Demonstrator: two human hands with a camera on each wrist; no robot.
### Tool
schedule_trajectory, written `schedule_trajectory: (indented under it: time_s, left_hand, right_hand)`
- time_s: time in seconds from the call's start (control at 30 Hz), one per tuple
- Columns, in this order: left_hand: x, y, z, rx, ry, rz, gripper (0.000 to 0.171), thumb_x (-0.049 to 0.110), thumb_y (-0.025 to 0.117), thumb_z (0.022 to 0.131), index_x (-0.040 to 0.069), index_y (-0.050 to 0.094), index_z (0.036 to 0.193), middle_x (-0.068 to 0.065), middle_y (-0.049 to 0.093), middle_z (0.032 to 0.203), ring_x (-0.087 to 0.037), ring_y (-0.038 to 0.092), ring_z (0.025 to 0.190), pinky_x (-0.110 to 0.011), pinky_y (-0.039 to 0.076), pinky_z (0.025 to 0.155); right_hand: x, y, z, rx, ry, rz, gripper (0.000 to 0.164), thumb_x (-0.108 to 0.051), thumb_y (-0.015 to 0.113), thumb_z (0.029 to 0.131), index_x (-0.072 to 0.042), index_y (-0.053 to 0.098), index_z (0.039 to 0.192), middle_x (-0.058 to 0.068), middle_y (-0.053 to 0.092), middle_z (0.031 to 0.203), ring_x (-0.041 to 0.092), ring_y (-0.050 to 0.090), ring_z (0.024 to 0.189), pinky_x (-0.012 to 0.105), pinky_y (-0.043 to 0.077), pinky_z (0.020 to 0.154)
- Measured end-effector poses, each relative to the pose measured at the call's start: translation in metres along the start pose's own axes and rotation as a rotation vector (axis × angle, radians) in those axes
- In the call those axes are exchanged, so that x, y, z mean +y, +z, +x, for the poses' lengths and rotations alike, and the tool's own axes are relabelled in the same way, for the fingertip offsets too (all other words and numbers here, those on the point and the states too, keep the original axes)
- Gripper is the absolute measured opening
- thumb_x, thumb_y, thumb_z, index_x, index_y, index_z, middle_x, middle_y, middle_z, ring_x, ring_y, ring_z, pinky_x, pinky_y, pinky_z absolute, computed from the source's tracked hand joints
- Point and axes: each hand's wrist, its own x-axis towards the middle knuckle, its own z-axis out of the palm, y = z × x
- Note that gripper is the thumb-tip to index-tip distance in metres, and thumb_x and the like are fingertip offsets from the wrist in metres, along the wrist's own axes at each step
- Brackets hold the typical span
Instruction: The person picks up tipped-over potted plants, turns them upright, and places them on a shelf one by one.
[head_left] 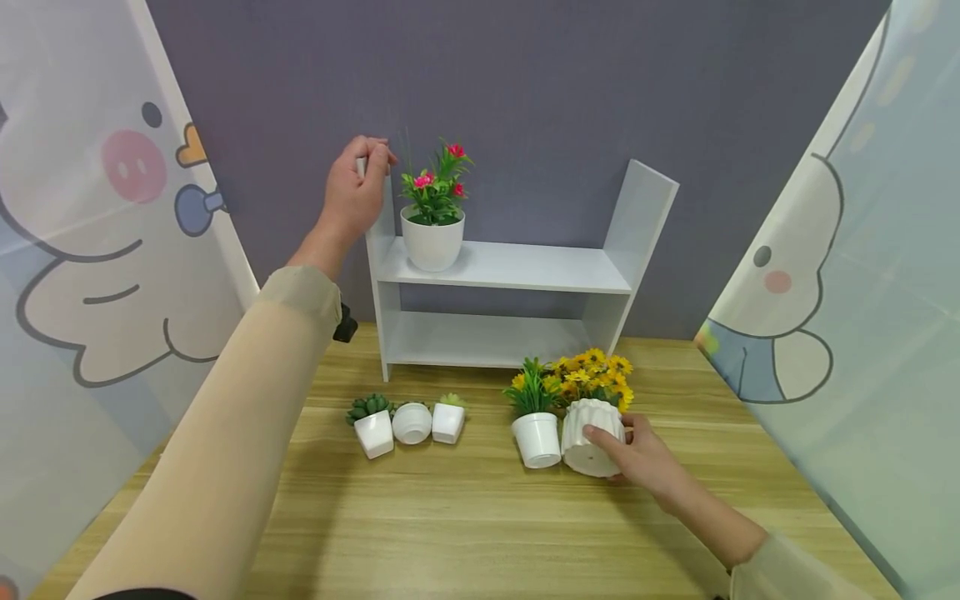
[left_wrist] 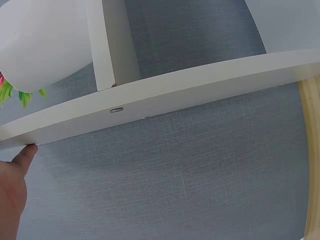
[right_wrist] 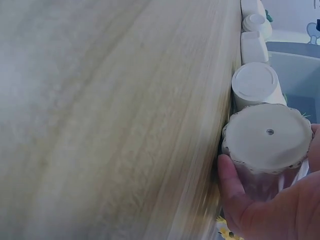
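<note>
At the top of the white shelf's [head_left: 517,267] left side panel, my left hand [head_left: 357,188] grips the panel edge. One fingertip [left_wrist: 27,154] touches that panel in the left wrist view. My right hand [head_left: 654,463] holds a ribbed white flowerpot [head_left: 583,454] with yellow flowers [head_left: 592,373], tipped over so its base faces me. In the right wrist view, thumb and fingers lie on either side of the pot's scalloped base [right_wrist: 267,142]. Beside it a smooth white pot with a green plant [head_left: 537,440] also lies tipped on the table.
A white pot with pink flowers [head_left: 432,237] stands upright on the upper shelf board, at the left. Three small white succulent pots [head_left: 412,423] lie in a row on the wooden table [head_left: 435,533]. A grey wall [head_left: 525,92] rises behind; printed cartoon sheets [head_left: 847,275] flank both sides.
</note>
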Motion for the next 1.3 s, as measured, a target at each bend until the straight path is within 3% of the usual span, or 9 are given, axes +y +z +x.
schedule_trajectory:
  time_s: [0.23, 0.33, 0.4, 0.5, 0.6, 0.97, 1.3]
  left_hand:
    - [-0.001, 0.000, 0.000, 0.003, 0.008, -0.015, 0.031, 0.037, 0.047, 0.116, 0.018, 0.058, 0.095, -0.013, 0.066, 0.147, -0.011, 0.055, 0.148, -0.029, 0.046, 0.103]
    - [-0.001, -0.001, 0.000, 0.003, 0.000, -0.014, 0.030, 0.037, 0.046, 0.116, 0.021, 0.057, 0.093, -0.013, 0.066, 0.147, -0.010, 0.055, 0.148, -0.029, 0.047, 0.103]
    - [-0.001, -0.001, 0.000, 0.003, -0.002, -0.009, 0.031, 0.037, 0.046, 0.117, 0.018, 0.058, 0.095, -0.012, 0.066, 0.148, -0.011, 0.055, 0.148, -0.029, 0.047, 0.103]
    - [-0.001, 0.000, 0.000, 0.003, 0.002, 0.004, 0.037, 0.037, 0.046, 0.117, 0.006, 0.060, 0.103, -0.012, 0.065, 0.149, -0.012, 0.055, 0.149, -0.029, 0.047, 0.103]
    - [-0.001, 0.000, 0.000, 0.003, -0.001, 0.015, 0.043, 0.037, 0.045, 0.117, -0.002, 0.060, 0.112, -0.011, 0.064, 0.152, -0.014, 0.056, 0.149, -0.030, 0.046, 0.102]
    - [0.000, -0.001, 0.000, 0.007, -0.002, 0.014, 0.041, 0.038, 0.045, 0.116, 0.001, 0.062, 0.110, -0.011, 0.064, 0.153, -0.015, 0.057, 0.148, -0.028, 0.045, 0.097]
    - [0.001, 0.000, 0.001, 0.001, 0.006, 0.015, 0.042, 0.037, 0.045, 0.117, -0.001, 0.062, 0.112, -0.013, 0.065, 0.146, -0.012, 0.055, 0.149, -0.032, 0.047, 0.110]
  right_hand:
    - [-0.001, 0.002, -0.007, 0.019, -0.017, 0.009, 0.100, -0.042, 0.074, 0.105, 0.014, 0.014, 0.160, 0.040, 0.046, 0.147, 0.037, 0.067, 0.119, 0.042, 0.068, 0.082]
    - [-0.001, 0.002, -0.010, 0.046, -0.038, -0.056, 0.103, -0.044, 0.077, 0.102, 0.015, 0.014, 0.160, 0.040, 0.045, 0.149, 0.041, 0.064, 0.124, 0.041, 0.066, 0.086]
    - [0.000, 0.002, -0.010, 0.069, -0.056, -0.102, 0.104, -0.045, 0.079, 0.101, 0.015, 0.016, 0.159, 0.039, 0.046, 0.150, 0.043, 0.062, 0.128, 0.041, 0.063, 0.092]
    - [0.000, 0.002, -0.011, 0.099, -0.076, -0.144, 0.104, -0.045, 0.081, 0.099, 0.015, 0.018, 0.158, 0.037, 0.048, 0.148, 0.043, 0.060, 0.130, 0.042, 0.059, 0.097]
    - [0.001, 0.002, -0.011, 0.117, -0.090, -0.151, 0.104, -0.043, 0.083, 0.098, 0.014, 0.019, 0.157, 0.036, 0.049, 0.145, 0.041, 0.061, 0.127, 0.038, 0.058, 0.095]
    - [0.000, 0.002, -0.010, 0.148, -0.095, -0.162, 0.104, -0.039, 0.087, 0.094, 0.013, 0.020, 0.155, 0.033, 0.049, 0.142, 0.038, 0.063, 0.120, 0.031, 0.056, 0.087]
    - [0.003, 0.001, -0.008, 0.141, -0.113, -0.146, 0.107, -0.036, 0.089, 0.093, 0.011, 0.015, 0.155, 0.031, 0.042, 0.144, 0.041, 0.062, 0.122, 0.030, 0.057, 0.084]
